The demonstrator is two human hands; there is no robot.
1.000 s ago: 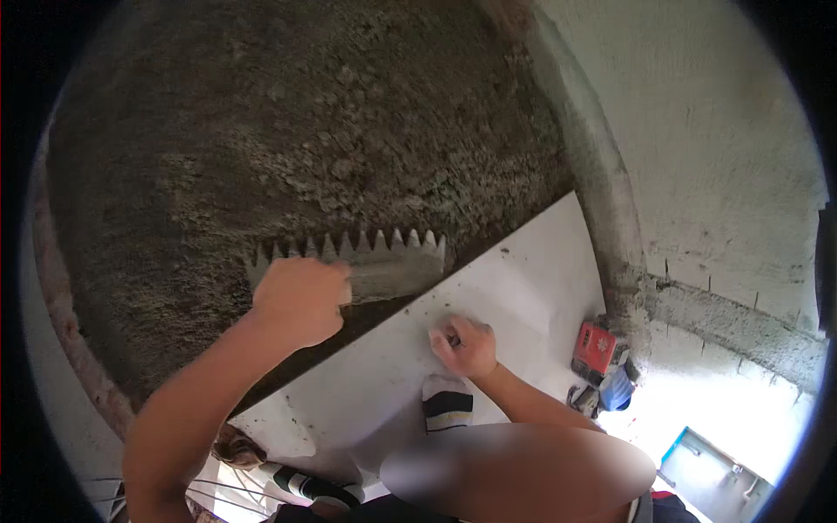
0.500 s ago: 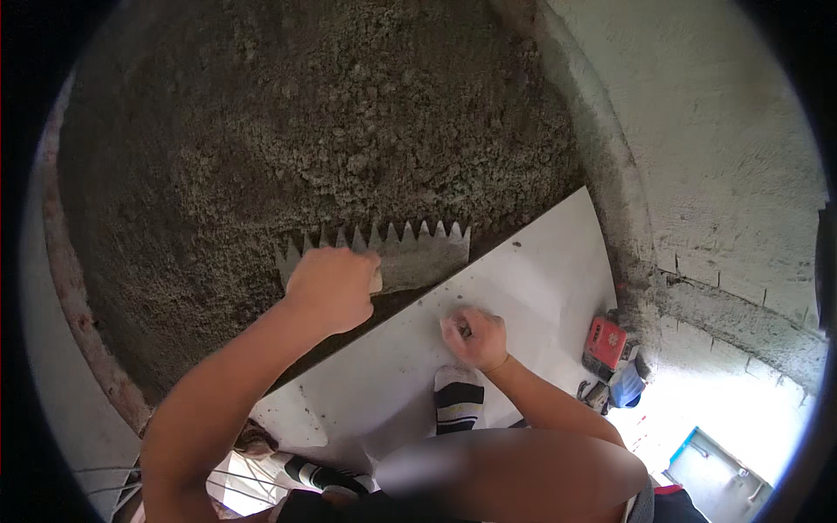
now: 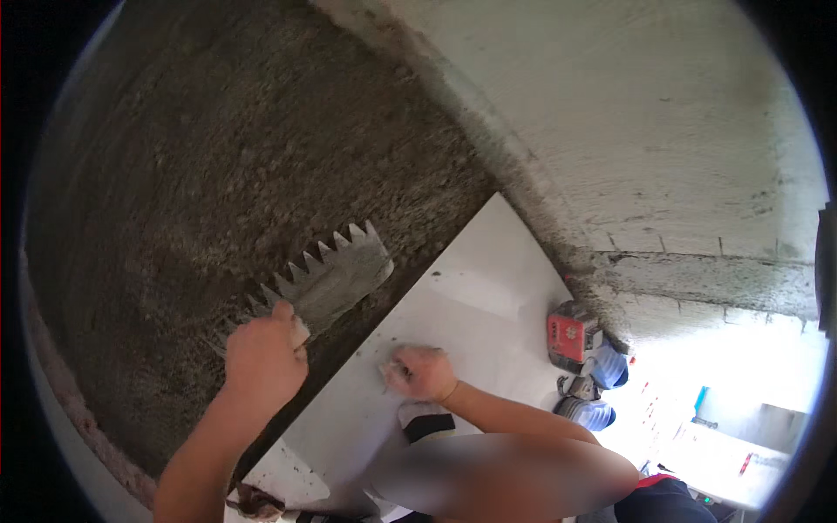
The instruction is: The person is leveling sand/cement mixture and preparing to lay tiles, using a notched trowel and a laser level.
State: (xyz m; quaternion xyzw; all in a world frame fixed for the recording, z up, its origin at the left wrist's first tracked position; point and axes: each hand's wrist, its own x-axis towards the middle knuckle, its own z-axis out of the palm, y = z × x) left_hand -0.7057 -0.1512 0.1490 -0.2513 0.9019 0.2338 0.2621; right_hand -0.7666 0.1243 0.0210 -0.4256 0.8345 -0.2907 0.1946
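My left hand point(image 3: 266, 353) is closed round the handle of a notched trowel point(image 3: 344, 277), a metal blade with long pointed teeth along its far edge. The blade lies over rough dark mortar point(image 3: 218, 174), tilted so its right end points up and away. Just to the right is a large smooth white tile point(image 3: 488, 296), dotted with small dark crumbs. Above that tile my right hand point(image 3: 420, 373) is curled into a fist, smeared with grey. Whatever its fingers may hold is hidden.
A red and black box-shaped device point(image 3: 569, 338) sits by the tile's right edge, beside blue-and-white items point(image 3: 609, 366). A pale rough wall point(image 3: 663, 148) borders the mortar on the right. My foot in a striped sock point(image 3: 427, 424) is at the tile's near side.
The view has turned and shifted, so the tile and wall appear farther left. The trowel's right end has swung upward, with my left hand lower and farther left. My right fist stays over the tile.
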